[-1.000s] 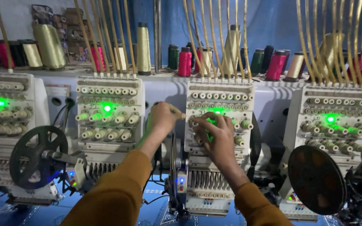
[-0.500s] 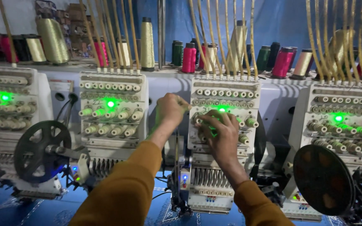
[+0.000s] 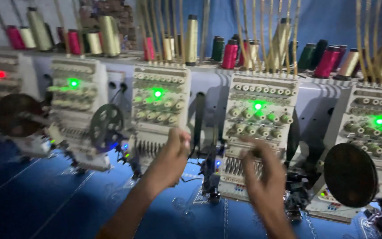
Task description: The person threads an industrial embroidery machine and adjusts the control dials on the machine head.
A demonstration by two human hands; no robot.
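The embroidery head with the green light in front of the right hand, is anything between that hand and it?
Nothing visible. The right hand hangs blurred just before the embroidery head, with only open air between them. The left hand is off to the side.

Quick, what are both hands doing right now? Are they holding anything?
Left hand: loosely curled in the air before the embroidery machine, nothing visibly held.
Right hand: blurred, fingers bent; cannot tell if it holds anything.

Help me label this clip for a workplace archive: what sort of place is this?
Most likely an embroidery workshop. A row of multi-needle embroidery heads with green indicator lights runs across the view, thread cones line the shelf above, and blue fabric lies stretched below. Both hands, left hand and right hand, are raised before the heads.
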